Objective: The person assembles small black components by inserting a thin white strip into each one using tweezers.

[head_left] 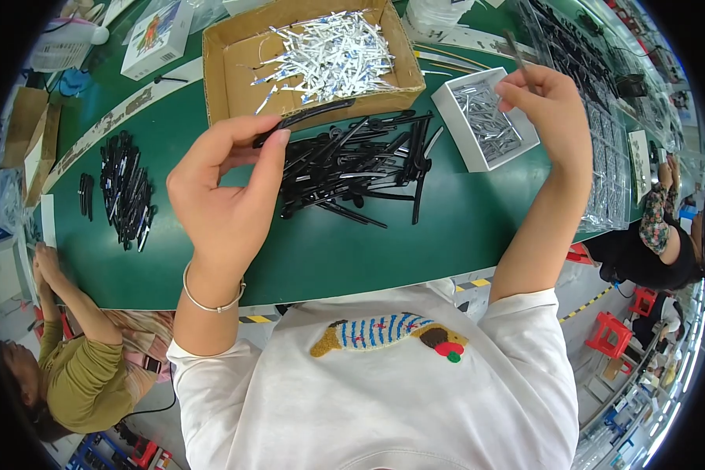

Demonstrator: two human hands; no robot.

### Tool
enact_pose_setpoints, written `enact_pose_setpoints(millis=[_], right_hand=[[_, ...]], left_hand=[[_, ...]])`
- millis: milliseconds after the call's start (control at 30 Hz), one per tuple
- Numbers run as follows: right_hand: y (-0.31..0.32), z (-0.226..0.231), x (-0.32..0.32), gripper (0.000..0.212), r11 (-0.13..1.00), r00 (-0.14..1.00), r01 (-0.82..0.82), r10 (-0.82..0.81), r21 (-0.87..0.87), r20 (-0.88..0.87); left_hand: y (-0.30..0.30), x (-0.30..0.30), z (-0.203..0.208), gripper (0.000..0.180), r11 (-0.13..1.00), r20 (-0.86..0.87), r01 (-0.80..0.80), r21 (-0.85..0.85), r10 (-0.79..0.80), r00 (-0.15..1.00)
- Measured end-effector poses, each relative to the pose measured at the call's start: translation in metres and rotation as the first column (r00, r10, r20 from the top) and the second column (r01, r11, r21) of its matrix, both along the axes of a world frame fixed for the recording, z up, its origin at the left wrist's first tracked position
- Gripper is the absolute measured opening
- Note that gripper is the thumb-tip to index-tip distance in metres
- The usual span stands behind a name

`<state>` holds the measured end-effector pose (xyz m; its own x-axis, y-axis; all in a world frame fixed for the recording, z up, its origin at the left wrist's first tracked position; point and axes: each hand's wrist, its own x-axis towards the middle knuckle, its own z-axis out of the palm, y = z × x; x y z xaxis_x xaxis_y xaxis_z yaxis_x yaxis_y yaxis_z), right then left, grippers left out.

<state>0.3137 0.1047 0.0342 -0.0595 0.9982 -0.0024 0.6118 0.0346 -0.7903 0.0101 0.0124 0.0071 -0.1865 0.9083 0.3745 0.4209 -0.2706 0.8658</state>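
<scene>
My left hand (231,184) pinches one slim black plastic piece (313,114) between thumb and fingers, held above the table at a slight tilt. Below and to its right lies a loose heap of similar black pieces (352,168). My right hand (552,106) is closed on a slim, dark metal tool (518,59), perhaps tweezers; its lower part is hidden by the fingers. That hand hovers over the right edge of a small white box (479,157) holding many thin silvery metal parts (489,125).
Beyond the heap stands a cardboard box (215,82) of white and blue strips. More black pieces (125,188) lie at left on the green table (352,262). Clear trays (603,157) line the right side. One person (86,360) sits at left, another (658,243) at right.
</scene>
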Motion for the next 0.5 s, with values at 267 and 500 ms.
enact_pose_setpoints(millis=[267, 500], right_hand=[[0.013, -0.010, 0.010, 0.020, 0.997, 0.985, 0.024, -0.011, -0.072, 0.174], [0.016, -0.020, 0.009, 0.019, 0.999, 0.988, -0.013, 0.020, -0.049, 0.154]], left_hand=[[-0.002, 0.001, -0.001, 0.013, 1.000, -0.006, 0.002, -0.012, -0.003, 1.000], [-0.004, 0.002, -0.001, 0.013, 1.000, -0.002, 0.011, -0.014, -0.011, 1.000]])
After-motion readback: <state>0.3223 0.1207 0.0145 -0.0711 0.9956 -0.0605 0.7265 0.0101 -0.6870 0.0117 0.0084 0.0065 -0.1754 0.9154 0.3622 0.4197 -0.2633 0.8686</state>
